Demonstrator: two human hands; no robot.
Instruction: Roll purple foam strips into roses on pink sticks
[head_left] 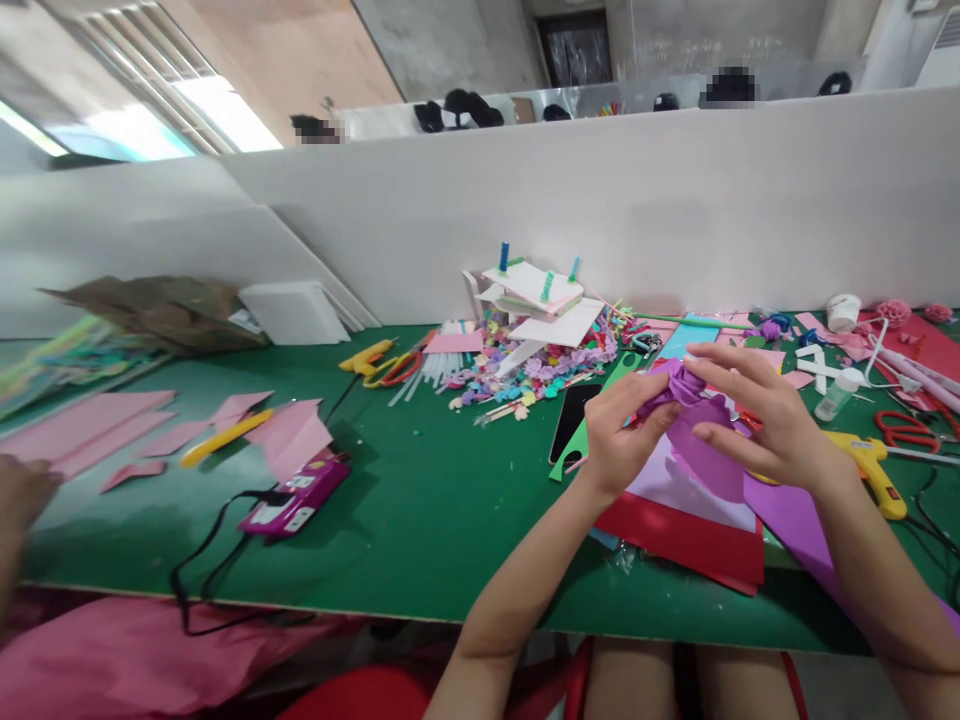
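Green table (420, 500) w/ pink paper (82, 425), glue gun (874, 470), scissors (904, 430).

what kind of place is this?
Likely a shared craft workshop: a green table strewn with pink paper sheets, a glue gun and scissors, white partitions between stations.

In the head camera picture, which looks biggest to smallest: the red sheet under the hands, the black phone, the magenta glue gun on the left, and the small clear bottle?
1. Red sheet, though the hands and other paper cover part of it.
2. Magenta glue gun and black phone look about alike; the gun lies nearer the camera, so I won't rank them.
3. Clear bottle, smallest.
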